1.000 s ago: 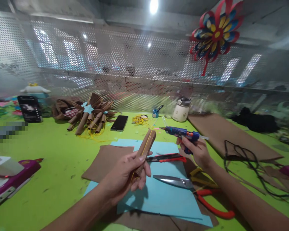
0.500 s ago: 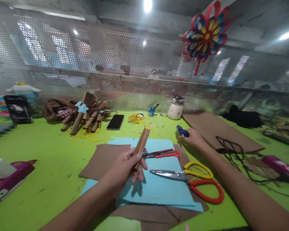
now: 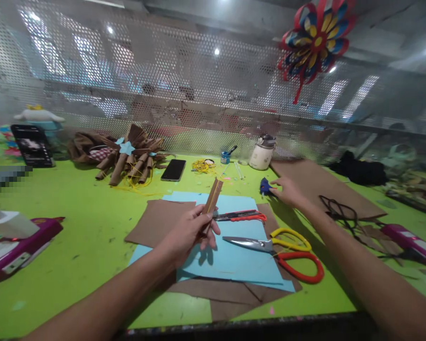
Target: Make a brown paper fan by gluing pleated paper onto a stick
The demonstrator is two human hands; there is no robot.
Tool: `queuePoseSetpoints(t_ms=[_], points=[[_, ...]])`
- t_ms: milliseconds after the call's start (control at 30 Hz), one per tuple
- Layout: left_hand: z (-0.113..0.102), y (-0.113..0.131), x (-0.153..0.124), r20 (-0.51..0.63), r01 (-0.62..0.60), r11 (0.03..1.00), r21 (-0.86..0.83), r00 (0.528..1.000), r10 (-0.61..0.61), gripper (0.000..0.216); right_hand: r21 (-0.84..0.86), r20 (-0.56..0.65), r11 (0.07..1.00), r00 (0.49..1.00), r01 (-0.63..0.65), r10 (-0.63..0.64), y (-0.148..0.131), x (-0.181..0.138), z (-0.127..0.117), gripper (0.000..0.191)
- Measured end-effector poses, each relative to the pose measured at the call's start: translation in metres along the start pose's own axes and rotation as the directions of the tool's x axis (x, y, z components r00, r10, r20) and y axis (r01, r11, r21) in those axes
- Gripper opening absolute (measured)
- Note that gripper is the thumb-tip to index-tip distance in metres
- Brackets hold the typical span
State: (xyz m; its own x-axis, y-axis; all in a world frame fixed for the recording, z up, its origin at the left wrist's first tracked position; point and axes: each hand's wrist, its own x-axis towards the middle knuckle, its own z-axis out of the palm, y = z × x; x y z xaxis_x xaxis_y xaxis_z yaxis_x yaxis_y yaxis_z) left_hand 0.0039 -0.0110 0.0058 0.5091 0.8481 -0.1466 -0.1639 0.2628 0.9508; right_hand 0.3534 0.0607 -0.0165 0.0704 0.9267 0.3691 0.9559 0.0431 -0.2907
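My left hand is closed round a brown paper roll with a yellow string along it, holding it upright and tilted over the blue paper sheet. My right hand reaches forward to the right. Its fingers are stretched out, with the tips touching a blue glue gun that lies on the green table.
Scissors and a red utility knife lie on the blue sheet, over brown paper. A bundle of brown rolls, a phone, a white jar, cardboard and a black cord lie farther out. A perforated screen stands behind.
My right hand lowered the glue gun from the air onto the table and loosened its fingers. My left hand kept the roll, and the view shifted slightly.
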Motion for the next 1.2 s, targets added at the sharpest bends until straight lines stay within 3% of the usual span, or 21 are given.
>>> queuePoseSetpoints(t_ms=[200, 300, 433, 567, 633, 767, 933, 1200], points=[[0.0, -0.002, 0.003, -0.007, 0.004, 0.999, 0.041, 1.0, -0.003, 0.015, 0.23, -0.118, 0.947, 0.972, 0.224, -0.201, -0.082, -0.023, -0.018, 0.019], [0.0, -0.002, 0.003, -0.009, 0.017, 0.999, 0.046, 1.0, -0.017, 0.016, 0.337, -0.221, 0.876, 0.933, 0.345, -0.283, -0.107, -0.038, -0.019, 0.017], [0.0, -0.003, 0.004, -0.004, 0.026, 0.998, 0.055, 1.0, -0.026, 0.016, 0.365, -0.218, 0.868, 0.937, 0.337, -0.272, -0.102, -0.049, -0.013, 0.018], [0.0, -0.002, 0.005, -0.013, 0.042, 0.996, 0.079, 0.999, -0.041, 0.015, 0.35, -0.134, 0.906, 0.97, 0.238, -0.203, -0.082, -0.048, -0.01, 0.017], [-0.002, -0.002, 0.006, -0.016, 0.035, 0.996, 0.084, 0.999, -0.033, 0.014, 0.346, -0.043, 0.909, 0.972, 0.233, -0.233, -0.077, -0.047, -0.011, 0.015], [-0.006, 0.0, 0.008, -0.016, 0.01, 0.997, 0.08, 1.0, -0.009, 0.015, 0.317, 0.149, 0.887, 0.906, 0.336, -0.396, -0.079, -0.049, -0.014, 0.017], [-0.006, 0.003, 0.009, -0.03, 0.022, 0.997, 0.069, 0.999, -0.02, 0.016, 0.217, 0.201, 0.854, 0.834, 0.473, -0.513, -0.086, -0.055, -0.006, 0.026], [-0.007, 0.002, 0.009, -0.05, 0.004, 0.999, 0.046, 0.999, -0.001, 0.017, 0.119, 0.292, 0.886, 0.837, 0.448, -0.463, -0.092, -0.06, 0.007, 0.03]])
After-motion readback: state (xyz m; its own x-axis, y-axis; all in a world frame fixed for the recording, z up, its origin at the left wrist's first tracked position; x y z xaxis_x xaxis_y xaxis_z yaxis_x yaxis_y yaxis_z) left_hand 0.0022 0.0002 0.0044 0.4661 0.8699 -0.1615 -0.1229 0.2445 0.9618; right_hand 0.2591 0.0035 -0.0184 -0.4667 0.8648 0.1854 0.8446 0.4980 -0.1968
